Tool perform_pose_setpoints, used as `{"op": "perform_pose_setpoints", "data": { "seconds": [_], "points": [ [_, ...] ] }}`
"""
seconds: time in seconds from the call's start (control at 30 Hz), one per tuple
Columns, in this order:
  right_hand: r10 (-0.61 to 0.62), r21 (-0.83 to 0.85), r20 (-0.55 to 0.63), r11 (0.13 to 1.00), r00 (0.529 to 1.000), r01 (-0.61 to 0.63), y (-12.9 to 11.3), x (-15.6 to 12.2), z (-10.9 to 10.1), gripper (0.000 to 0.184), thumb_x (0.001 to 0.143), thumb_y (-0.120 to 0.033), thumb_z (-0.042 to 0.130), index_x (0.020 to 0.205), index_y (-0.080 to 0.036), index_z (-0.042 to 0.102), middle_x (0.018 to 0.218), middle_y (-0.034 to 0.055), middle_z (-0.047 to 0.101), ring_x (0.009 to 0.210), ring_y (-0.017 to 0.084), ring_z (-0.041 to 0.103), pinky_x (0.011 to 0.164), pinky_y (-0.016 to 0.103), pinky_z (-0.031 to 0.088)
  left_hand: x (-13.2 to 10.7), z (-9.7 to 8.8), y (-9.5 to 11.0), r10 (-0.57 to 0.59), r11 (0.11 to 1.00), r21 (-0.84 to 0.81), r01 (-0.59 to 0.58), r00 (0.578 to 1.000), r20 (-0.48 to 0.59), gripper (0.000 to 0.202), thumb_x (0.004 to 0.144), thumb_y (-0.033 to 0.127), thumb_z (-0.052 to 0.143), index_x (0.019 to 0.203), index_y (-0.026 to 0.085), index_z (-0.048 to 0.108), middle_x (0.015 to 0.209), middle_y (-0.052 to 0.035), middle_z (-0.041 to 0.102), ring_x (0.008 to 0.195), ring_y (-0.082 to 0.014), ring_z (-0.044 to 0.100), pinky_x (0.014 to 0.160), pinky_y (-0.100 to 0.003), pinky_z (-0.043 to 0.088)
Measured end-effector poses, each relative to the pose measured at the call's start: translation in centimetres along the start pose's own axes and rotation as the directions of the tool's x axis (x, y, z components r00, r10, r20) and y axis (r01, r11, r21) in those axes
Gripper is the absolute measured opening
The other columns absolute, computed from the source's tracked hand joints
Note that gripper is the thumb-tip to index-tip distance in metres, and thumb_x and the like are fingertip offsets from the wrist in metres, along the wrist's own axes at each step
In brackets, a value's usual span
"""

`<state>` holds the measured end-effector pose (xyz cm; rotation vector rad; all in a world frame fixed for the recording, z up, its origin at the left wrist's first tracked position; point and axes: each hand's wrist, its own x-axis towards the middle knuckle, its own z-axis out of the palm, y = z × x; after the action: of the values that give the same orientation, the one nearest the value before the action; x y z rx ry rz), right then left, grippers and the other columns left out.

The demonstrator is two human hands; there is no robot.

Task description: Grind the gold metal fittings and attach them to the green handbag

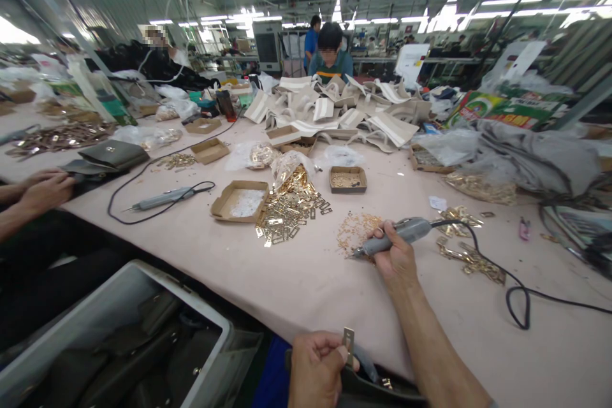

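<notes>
Your right hand (pixel 396 258) is closed round a powered screwdriver (pixel 415 229); your left hand (pixel 316 366) pinches a metal plate (pixel 349 341); left of it, a grey crate (pixel 211 363) holds dark pieces; beyond your right, a small box (pixel 348 190) holds tiny parts.

The plate (pixel 349 353) looks smooth metal — the screwdriver (pixel 415 229) matt plastic, the box (pixel 224 209) dull cardboard.

The bottom edge is cutting off the crate (pixel 213 363) and a dark piece (pixel 366 387) beside the left hand (pixel 316 366), which is partly covering a small metal plate (pixel 350 352)
</notes>
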<state>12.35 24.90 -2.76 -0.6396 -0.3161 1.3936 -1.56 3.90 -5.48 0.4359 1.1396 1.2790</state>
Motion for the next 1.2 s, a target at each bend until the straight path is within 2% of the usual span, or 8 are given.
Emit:
{"op": "perform_pose_setpoints", "data": {
  "seconds": [0.23,0.4,0.57,0.77,0.87,1.03,1.2],
  "points": [
    [0.006,0.002,0.004,1.0,1.0,-0.006,0.2,0.1,0.1,0.043,0.062,-0.021,0.095,0.085,-0.02,0.059,0.079,-0.0065,0.06,0.063,0.009,0.056,0.066,0.028,0.057,0.3,-0.1,-0.6,0.007,1.0,-0.007,-0.007,1.0,-0.02,0.02,0.058,0.027,0.08,0.061,0.008,0.077,0.051,-0.0129,0.069,0.046,-0.0194,0.061,0.052,-0.027,0.044],
    [0.003,-0.006,0.005,1.0,1.0,-0.003,0.4,0.3,-0.2,0.04,0.064,-0.02,0.094,0.086,-0.02,0.06,0.079,-0.0058,0.06,0.064,0.009,0.055,0.067,0.029,0.058,0.3,-0.4,-0.5,-0.005,1.0,0.008,0.004,1.0,0.012,0.018,0.062,0.025,0.08,0.064,0.008,0.079,0.056,-0.0133,0.072,0.051,-0.0203,0.064,0.056,-0.027,0.047],
    [0.001,0.003,0.009,1.0,1.0,-0.001,0.4,0.2,-0.2,0.043,0.06,-0.017,0.094,0.086,-0.02,0.06,0.079,-0.0061,0.059,0.064,0.009,0.055,0.066,0.028,0.058,0.2,-0.4,-0.7,0.002,0.999,-0.035,-0.003,1.0,-0.025,0.02,0.06,0.028,0.083,0.067,0.01,0.078,0.058,-0.0131,0.073,0.051,-0.0203,0.063,0.059,-0.03,0.05],
    [-0.005,-0.02,0.027,1.0,1.0,0.005,-1.1,-0.5,0.5,0.04,0.063,-0.019,0.093,0.085,-0.019,0.06,0.08,-0.0056,0.059,0.063,0.008,0.054,0.067,0.028,0.058,0.6,-0.1,-1.0,-0.016,1.0,0.016,0.017,0.997,-0.074,0.02,0.056,0.028,0.079,0.063,0.009,0.078,0.051,-0.012,0.07,0.047,-0.0197,0.061,0.053,-0.029,0.046],
    [-0.014,-0.061,0.031,0.998,0.999,0.016,-3.0,-2.1,1.1,0.039,0.065,-0.02,0.093,0.085,-0.019,0.06,0.082,-0.005,0.06,0.062,0.008,0.054,0.066,0.029,0.058,0.3,0.2,-0.6,-0.001,0.998,0.069,0.008,0.995,-0.098,0.018,0.057,0.027,0.076,0.06,0.009,0.077,0.051,-0.0121,0.069,0.048,-0.02,0.061,0.053,-0.028,0.044],
    [-0.045,-0.218,0.043,0.974,0.998,0.053,-5.8,-7.2,2.2,0.034,0.071,-0.026,0.091,0.086,-0.019,0.061,0.086,-0.0025,0.062,0.06,0.009,0.055,0.064,0.031,0.058,-1.0,0.5,0.7,0.034,0.973,0.228,-0.025,0.999,-0.038,0.018,0.065,0.023,0.071,0.072,0.009,0.08,0.065,-0.0133,0.076,0.056,-0.0208,0.065,0.057,-0.028,0.045],
    [-0.003,-0.301,0.065,0.953,0.998,0.022,-6.4,-12.3,2.9,0.031,0.075,-0.027,0.088,0.09,-0.021,0.062,0.084,-0.0021,0.061,0.058,0.009,0.054,0.059,0.029,0.056,-2.0,1.0,1.2,0.063,0.939,0.34,-0.051,0.998,-0.024,0.017,0.069,0.021,0.067,0.069,0.01,0.08,0.064,-0.0117,0.076,0.055,-0.0188,0.063,0.054,-0.026,0.042]
  ]
}}
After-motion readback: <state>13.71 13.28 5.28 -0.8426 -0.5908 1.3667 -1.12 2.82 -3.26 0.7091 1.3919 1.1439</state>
